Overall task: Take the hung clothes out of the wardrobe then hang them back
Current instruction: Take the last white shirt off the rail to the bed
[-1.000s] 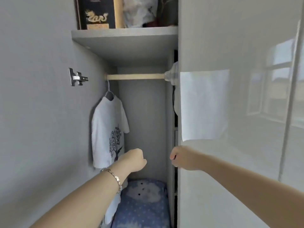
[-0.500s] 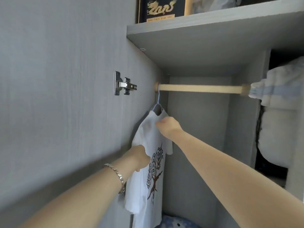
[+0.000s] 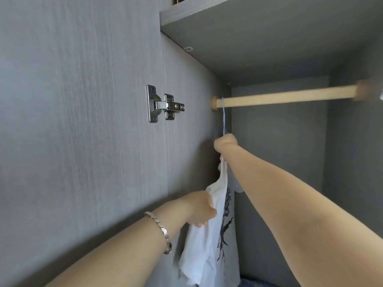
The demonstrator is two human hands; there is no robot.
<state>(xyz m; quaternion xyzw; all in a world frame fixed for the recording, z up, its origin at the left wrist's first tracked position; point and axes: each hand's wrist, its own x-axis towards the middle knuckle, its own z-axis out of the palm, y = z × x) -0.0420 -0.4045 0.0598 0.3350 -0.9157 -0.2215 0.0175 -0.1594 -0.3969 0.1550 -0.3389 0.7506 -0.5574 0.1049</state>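
The shirt [image 3: 215,245] is hanging below the right hand [image 3: 225,144], which is gripping the hanger [image 3: 223,119] under its hook. The hook is sitting on the rod [image 3: 286,98] above. The left hand [image 3: 200,208], lower, is clutching the shirt's edge.

Soft, even daylight fell from the camera's side onto the left panel [image 3: 83,59], which read pale grey; the inside was dimmer, darkest under the shelf [image 3: 269,38] and toward the right wall; the left arm [image 3: 124,249] threw a soft-edged shadow along the panel; the hinge [image 3: 163,104] carried small glints; the shirt [image 3: 211,255] was the brightest thing, its print smeared and soft; the hanger [image 3: 223,121] hook showed only faintly; wide-angle stretch slanted the rod [image 3: 290,97] and the shelf edge.
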